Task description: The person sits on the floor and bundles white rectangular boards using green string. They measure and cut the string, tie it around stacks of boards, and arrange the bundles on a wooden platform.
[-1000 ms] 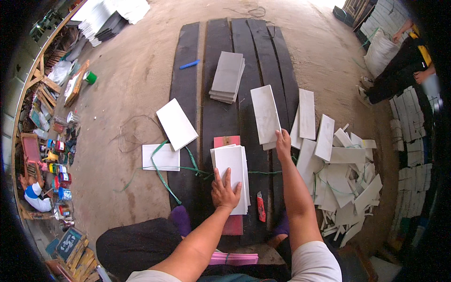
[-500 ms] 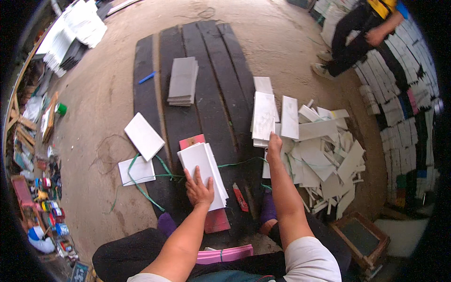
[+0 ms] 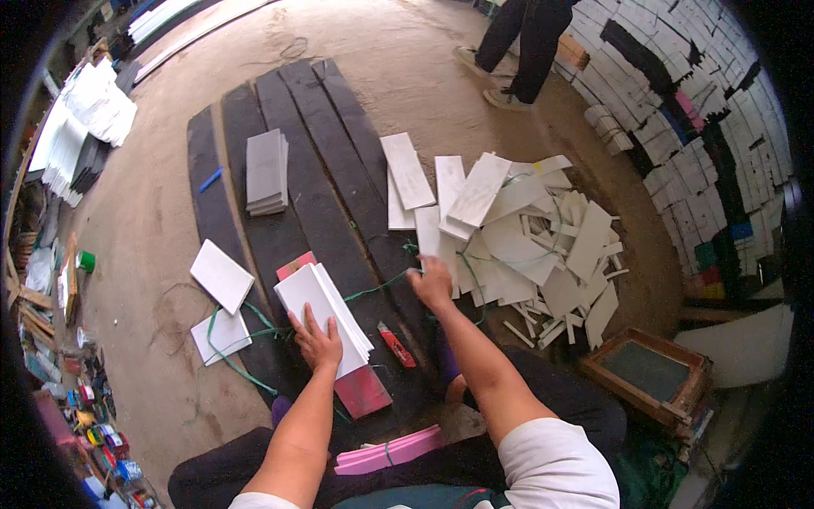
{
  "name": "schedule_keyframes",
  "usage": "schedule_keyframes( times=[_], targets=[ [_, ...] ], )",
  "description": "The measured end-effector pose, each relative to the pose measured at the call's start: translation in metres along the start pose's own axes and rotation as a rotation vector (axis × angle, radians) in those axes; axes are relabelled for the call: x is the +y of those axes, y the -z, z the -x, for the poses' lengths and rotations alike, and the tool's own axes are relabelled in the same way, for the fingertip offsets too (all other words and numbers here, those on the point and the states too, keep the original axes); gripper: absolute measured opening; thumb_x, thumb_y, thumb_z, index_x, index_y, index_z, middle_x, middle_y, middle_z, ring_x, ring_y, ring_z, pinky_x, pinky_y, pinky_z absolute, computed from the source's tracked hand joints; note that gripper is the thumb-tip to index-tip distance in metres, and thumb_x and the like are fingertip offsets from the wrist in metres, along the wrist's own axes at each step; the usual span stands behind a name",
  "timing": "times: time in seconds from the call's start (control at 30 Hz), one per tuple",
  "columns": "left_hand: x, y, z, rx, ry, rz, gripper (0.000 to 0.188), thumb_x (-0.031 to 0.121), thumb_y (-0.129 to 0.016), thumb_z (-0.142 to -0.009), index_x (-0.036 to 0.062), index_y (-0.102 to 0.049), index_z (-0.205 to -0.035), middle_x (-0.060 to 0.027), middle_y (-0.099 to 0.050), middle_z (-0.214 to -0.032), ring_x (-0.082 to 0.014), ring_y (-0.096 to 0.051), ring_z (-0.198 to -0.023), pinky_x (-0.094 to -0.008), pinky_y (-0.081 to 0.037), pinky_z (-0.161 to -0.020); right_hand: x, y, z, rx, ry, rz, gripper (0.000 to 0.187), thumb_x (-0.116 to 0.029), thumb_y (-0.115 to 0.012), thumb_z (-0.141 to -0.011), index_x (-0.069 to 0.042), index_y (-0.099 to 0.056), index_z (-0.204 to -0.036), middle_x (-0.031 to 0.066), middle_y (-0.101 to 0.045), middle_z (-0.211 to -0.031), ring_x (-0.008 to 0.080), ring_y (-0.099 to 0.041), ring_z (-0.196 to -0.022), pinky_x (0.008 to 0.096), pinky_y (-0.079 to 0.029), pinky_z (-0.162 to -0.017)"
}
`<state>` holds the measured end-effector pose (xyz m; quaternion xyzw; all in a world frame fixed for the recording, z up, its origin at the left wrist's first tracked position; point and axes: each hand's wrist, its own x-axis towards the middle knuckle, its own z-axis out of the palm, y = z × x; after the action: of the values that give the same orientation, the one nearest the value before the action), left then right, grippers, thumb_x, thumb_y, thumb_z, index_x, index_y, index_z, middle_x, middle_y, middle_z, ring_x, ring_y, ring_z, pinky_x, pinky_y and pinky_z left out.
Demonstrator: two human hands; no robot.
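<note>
A neat stack of white rectangular boards [image 3: 315, 307] lies on a red-pink slab [image 3: 365, 392], itself on dark planks. Pressed flat on the stack, fingers spread, is my left hand [image 3: 317, 341]. My right hand [image 3: 434, 282] is right of the stack, its fingers bent together at a thin green string [image 3: 373, 289] that runs from the stack to its fingertips; the grip is slightly blurred. A red utility knife [image 3: 396, 345] rests between the stack and my right forearm. Just beyond my right hand are loose white boards [image 3: 407, 171].
White offcuts [image 3: 560, 242] are heaped at right. A grey board stack [image 3: 267, 171] and blue pen [image 3: 211, 180] lie farther up the planks [image 3: 318, 144]. Two white boards [image 3: 222, 276] are at left, pink strips [image 3: 388, 450] before me. A person [image 3: 526, 47] stands far right.
My view has turned to the right. My right hand has left the white boards and come nearer to me, onto the string. Those boards lie differently now. My left hand stays on the stack.
</note>
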<state>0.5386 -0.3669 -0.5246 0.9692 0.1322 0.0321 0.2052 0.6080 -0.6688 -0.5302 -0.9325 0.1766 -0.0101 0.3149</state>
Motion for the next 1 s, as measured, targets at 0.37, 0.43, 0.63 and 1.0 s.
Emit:
schedule_keyframes(
  times=[0.37,0.43,0.63,1.0],
  targets=[
    [-0.033,-0.014,-0.015,0.035,0.067,0.369,0.100,0.048,-0.072,-0.090,0.0054,-0.016,-0.161,-0.0339,-0.015,-0.163,-0.0481,-0.022,-0.151,-0.0512,-0.023,-0.122,-0.061,-0.069,0.077,-0.312,0.527,0.248,0.058,-0.034,-0.064,-0.096,-0.010,-0.049,-0.147,0.0161,-0.043,-0.157,0.0338,-0.037,-0.147,0.0476,-0.032,-0.118],
    [-0.045,-0.018,-0.019,-0.008,0.273,0.588,0.098,0.053,-0.065,-0.094,-0.0001,-0.016,-0.160,-0.0314,-0.018,-0.164,-0.0437,-0.020,-0.153,-0.0482,-0.020,-0.123,-0.072,-0.079,0.070,-0.404,0.335,-0.213,0.057,-0.038,-0.059,-0.100,-0.004,-0.050,-0.145,0.0219,-0.047,-0.152,0.0363,-0.042,-0.143,0.0447,-0.033,-0.118],
    [-0.040,-0.017,-0.015,-0.322,0.290,1.160,0.083,0.042,-0.060,-0.101,-0.0045,-0.021,-0.158,-0.0236,-0.039,-0.156,-0.0320,-0.040,-0.143,-0.0399,-0.029,-0.118,-0.089,-0.110,0.069,-0.628,-0.139,-0.763,0.091,-0.051,-0.060,-0.100,0.001,-0.018,-0.161,0.0256,-0.029,-0.162,0.0330,-0.033,-0.149,0.0391,-0.029,-0.119],
    [-0.042,-0.046,-0.001,-0.197,0.440,1.114,0.090,0.039,-0.062,-0.099,-0.0063,-0.013,-0.158,-0.0242,-0.021,-0.164,-0.0359,-0.023,-0.152,-0.0418,-0.020,-0.123,-0.116,-0.102,0.087,-0.683,-0.253,-0.874,0.092,-0.038,-0.077,-0.091,0.003,-0.027,-0.157,0.0212,-0.048,-0.149,0.0294,-0.052,-0.131,0.0388,-0.041,-0.109]
  ],
)
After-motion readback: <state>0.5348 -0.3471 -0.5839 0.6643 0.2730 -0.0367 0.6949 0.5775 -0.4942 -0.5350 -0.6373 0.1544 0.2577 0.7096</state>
